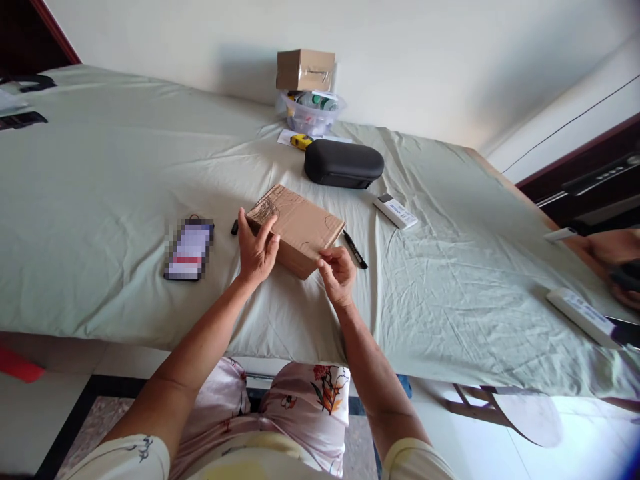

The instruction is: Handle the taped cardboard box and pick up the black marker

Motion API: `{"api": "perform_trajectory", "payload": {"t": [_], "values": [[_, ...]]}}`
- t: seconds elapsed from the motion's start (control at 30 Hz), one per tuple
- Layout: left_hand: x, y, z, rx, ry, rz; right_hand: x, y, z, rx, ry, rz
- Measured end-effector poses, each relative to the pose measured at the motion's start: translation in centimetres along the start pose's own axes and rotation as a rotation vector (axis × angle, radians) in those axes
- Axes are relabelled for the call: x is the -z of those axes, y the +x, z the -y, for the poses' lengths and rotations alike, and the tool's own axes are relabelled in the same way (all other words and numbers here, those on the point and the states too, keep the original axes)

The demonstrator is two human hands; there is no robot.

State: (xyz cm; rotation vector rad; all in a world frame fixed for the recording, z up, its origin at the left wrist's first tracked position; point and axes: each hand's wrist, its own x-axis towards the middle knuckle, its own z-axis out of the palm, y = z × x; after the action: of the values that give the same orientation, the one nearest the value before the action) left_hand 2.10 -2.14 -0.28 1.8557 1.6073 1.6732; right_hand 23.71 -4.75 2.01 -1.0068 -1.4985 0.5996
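Observation:
A closed cardboard box (305, 220) sits at an angle on the cloth in front of me, with dark scribbles on its far left corner and thin curved lines on top. My left hand (256, 252) holds the box's left end, its fingers spread over the corner and edge. At the near right corner, my right hand (340, 272) has thumb and forefinger pinched against the box edge; any small bit between the fingertips is too small to make out. A black marker pen (355, 249) lies beside the right hand. Part of a small black object (235, 227) shows by the left hand.
A phone (190, 249) lies left on the green cloth (120, 193). Beyond the box are a black case (344, 163), a yellow tape measure (301, 141) and a plastic basket (310, 120) under another box (306, 69). A white packet (395, 211) lies right; another person's hand (617, 257) shows farther right.

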Motion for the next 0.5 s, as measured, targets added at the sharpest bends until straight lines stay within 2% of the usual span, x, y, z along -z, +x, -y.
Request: {"api": "perform_trajectory", "payload": {"t": [0.17,0.33,0.5], "values": [[-0.3,-0.9,-1.2,-0.085,0.042,0.033,-0.4,0.1,0.0,0.021,0.019,-0.003],[-1.1,-2.0,-3.0,-0.233,0.047,0.154,-0.9,0.0,0.3,-0.055,0.022,0.010],[-1.1,-2.0,-3.5,-0.240,0.052,0.134,-0.7,0.6,-0.1,-0.110,0.066,-0.041]]}}
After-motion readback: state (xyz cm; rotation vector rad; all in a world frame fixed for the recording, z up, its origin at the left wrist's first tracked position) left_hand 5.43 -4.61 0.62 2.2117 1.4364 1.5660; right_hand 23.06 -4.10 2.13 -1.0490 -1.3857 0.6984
